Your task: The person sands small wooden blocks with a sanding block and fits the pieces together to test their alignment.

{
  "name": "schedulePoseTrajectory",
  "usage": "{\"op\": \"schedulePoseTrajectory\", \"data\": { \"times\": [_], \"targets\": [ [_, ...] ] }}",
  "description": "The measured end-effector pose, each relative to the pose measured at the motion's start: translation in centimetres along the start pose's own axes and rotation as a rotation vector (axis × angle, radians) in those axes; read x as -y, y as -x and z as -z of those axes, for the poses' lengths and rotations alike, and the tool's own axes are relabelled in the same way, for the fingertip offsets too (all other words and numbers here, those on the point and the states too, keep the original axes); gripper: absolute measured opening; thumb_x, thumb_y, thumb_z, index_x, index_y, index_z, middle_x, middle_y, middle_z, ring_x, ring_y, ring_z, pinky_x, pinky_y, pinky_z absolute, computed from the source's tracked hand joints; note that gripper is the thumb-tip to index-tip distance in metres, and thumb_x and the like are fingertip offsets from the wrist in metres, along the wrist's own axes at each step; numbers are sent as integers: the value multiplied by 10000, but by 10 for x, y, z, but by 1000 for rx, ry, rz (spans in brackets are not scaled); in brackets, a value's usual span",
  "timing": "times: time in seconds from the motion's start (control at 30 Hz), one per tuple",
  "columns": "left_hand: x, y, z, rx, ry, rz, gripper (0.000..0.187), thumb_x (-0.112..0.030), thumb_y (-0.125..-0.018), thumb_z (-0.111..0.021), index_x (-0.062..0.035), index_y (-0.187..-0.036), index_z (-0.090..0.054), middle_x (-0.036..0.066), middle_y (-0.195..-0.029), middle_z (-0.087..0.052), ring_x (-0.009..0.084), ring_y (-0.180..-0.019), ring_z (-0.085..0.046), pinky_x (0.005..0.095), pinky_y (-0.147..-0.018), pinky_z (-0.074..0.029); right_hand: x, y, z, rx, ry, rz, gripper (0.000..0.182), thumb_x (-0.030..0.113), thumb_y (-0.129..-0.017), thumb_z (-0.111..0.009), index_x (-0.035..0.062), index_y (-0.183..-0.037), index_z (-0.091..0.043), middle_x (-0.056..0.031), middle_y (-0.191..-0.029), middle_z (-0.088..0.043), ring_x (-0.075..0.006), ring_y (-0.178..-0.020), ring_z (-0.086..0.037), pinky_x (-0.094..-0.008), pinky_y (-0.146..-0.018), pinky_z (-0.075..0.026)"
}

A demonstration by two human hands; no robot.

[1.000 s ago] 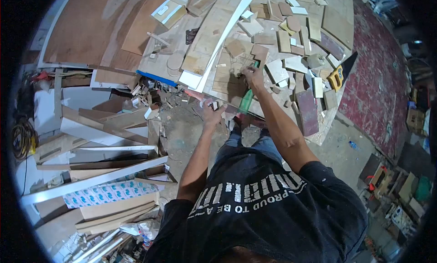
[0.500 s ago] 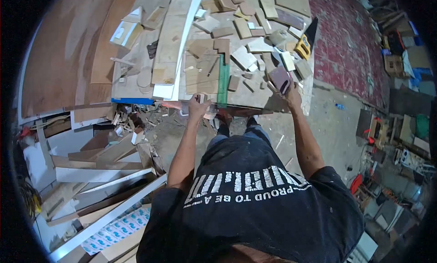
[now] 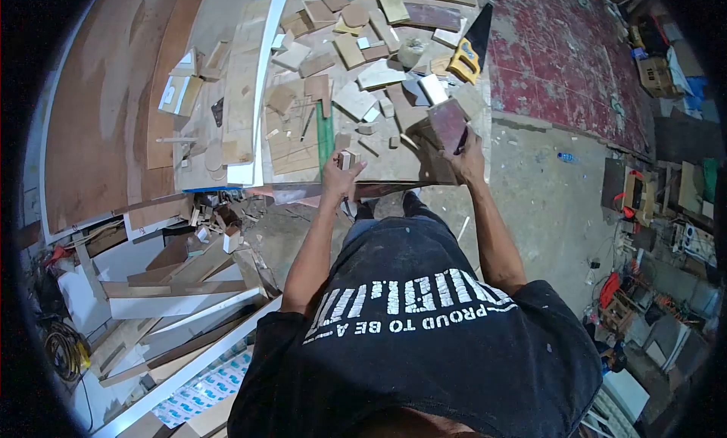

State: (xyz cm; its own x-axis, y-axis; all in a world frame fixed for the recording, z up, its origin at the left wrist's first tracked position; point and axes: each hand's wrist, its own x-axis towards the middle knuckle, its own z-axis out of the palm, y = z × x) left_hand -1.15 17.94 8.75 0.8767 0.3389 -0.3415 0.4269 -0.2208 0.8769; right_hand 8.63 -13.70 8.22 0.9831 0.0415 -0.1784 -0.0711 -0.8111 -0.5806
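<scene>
At the bench's near edge, my left hand (image 3: 341, 177) is closed around a small wooden block (image 3: 347, 160), held between thumb and fingers. My right hand (image 3: 466, 159) grips a flat reddish-brown piece (image 3: 450, 123) near the bench's right corner; a dark part shows by the fingers. Just left of my left hand lies a green strip (image 3: 325, 135) with a stepped brown piece (image 3: 318, 89) at its top. A pencil (image 3: 307, 124) rests on a thin wooden sheet (image 3: 291, 154). Small wood offcuts, among them a pale block (image 3: 354, 101), lie between my hands.
A yellow-handled handsaw (image 3: 466, 61) lies at the bench's right side. Long boards (image 3: 246, 89) and a white strip (image 3: 265, 67) run along its left. Scrap boards (image 3: 174, 286) pile up on the floor at left. Tools and a red object (image 3: 609, 289) crowd the right.
The view has shifted, so the bench appears further left. My left hand has moved rightward past the green strip with the block. My right hand has turned the reddish-brown piece flatter.
</scene>
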Motion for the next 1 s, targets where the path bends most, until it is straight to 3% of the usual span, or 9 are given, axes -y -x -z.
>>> {"op": "schedulePoseTrajectory", "data": {
  "times": [0.17, 0.3, 0.4, 0.43, 0.5, 0.53, 0.73, 0.87, 1.0],
  "targets": [
    [9, -12, -44, 4, 6, 66, 504, -239, -721, -828, 25, -1093, -612, 90, -948, -668, 144, -808, -593, 276, -714, -477, -55, 7, 26, -127, -130, -218, 965, 378, -608, -852, 33, -1383, -393, -274, -1253, -480, -423, -1114, -541, -457, -951, -460],
    [-7, -14, -73, 130, -107, 149, 513, -266, -709, -826, 18, -1084, -621, 120, -949, -675, 167, -832, -624, 295, -741, -497, -64, 19, 44, -55, 9, -238, 1010, 382, -630, -838, 24, -1413, -308, -307, -1254, -454, -476, -1096, -539, -497, -911, -476],
    [-27, -10, -98, 205, -333, -28, 653, -317, -671, -809, -3, -1202, -592, 250, -1095, -650, 357, -1036, -641, 405, -887, -514, -48, 34, 55, 51, 45, -263, 977, 358, -677, -808, 56, -1436, -272, -311, -1306, -403, -499, -1071, -550, -527, -878, -487],
    [-29, -12, -103, 201, -335, -25, 653, -317, -671, -809, -3, -1202, -592, 250, -1095, -650, 357, -1036, -641, 405, -887, -514, -47, 34, 56, 101, 77, -286, 955, 346, -692, -799, 71, -1441, -274, -305, -1322, -391, -499, -1072, -551, -535, -872, -488],
    [-39, -15, -114, 269, -414, -167, 719, -286, -695, -796, -34, -1315, -534, 266, -1063, -657, 368, -1020, -647, 389, -883, -514, -57, 38, 51, 83, 109, -211, 916, 318, -718, -783, 96, -1449, -278, -280, -1319, -403, -482, -1070, -561, -535, -854, -497],
    [-43, -15, -118, 299, -461, -75, 801, -292, -698, -785, -73, -1396, -461, 269, -1141, -633, 374, -1081, -621, 405, -932, -493, -63, 40, 49, 124, 187, -132, 935, 329, -713, -783, 99, -1457, -266, -280, -1325, -410, -472, -1025, -589, -521, -824, -511],
    [-51, -25, -138, 405, -632, 67, 792, -284, -699, -757, -133, -1412, -446, 213, -1274, -585, 370, -1173, -565, 418, -1005, -448, -51, 43, 61, 315, 266, -21, 961, 308, -690, -809, 133, -1463, -266, -232, -1354, -399, -458, -1019, -604, -518, -798, -526],
    [-43, -27, -135, 390, -616, 95, 795, -296, -696, -758, -135, -1410, -450, 193, -1284, -586, 360, -1173, -568, 409, -1008, -450, -61, 37, 49, 279, 248, 84, 940, 278, -693, -809, 122, -1452, -278, -225, -1321, -411, -455, -1009, -604, -516, -797, -528],
    [-28, -26, -126, 388, -563, 52, 798, -303, -690, -767, -135, -1404, -456, 203, -1285, -583, 357, -1172, -569, 412, -1006, -449, -55, 15, 47, 224, 234, 115, 881, 274, -731, -783, 108, -1433, -277, -286, -1353, -383, -451, -935, -635, -490, -764, -550]
  ]
}}
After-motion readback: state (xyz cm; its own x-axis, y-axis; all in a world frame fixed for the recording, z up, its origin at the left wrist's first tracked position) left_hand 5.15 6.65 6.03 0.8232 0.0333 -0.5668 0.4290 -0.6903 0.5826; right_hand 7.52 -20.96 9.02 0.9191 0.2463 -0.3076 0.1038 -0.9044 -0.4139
